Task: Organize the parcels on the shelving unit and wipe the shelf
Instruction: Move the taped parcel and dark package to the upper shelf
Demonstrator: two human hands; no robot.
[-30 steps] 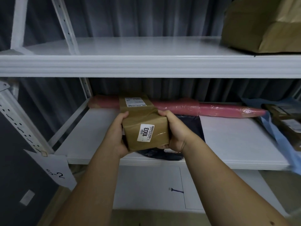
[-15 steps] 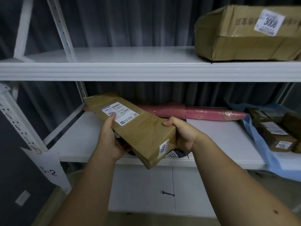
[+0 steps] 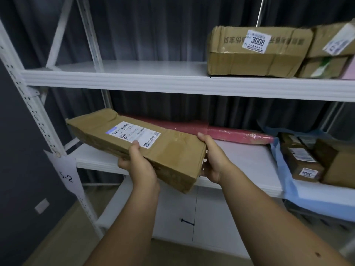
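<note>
A long brown taped parcel [image 3: 107, 135] with a white shipping label is held in the air in front of the middle shelf [image 3: 249, 160], slanting from upper left to lower right. My left hand [image 3: 138, 164] grips its near long edge, thumb on the label. My right hand [image 3: 213, 160] holds its right end, fingers curled round it. Behind the parcel a long pink wrapped roll [image 3: 230, 132] lies along the back of the middle shelf.
The upper shelf [image 3: 134, 79] carries a brown box labelled 3008 [image 3: 255, 52] and other boxes [image 3: 326, 54] at the right. Small brown parcels [image 3: 301, 160] sit on a blue cloth [image 3: 284, 169] at the middle shelf's right. A white upright [image 3: 28, 104] bears a tag "S-2".
Both hands have lifted the brown parcel off the middle shelf and turned it from end-on to lying crosswise, its far end swinging left. The view has tilted up and right.
</note>
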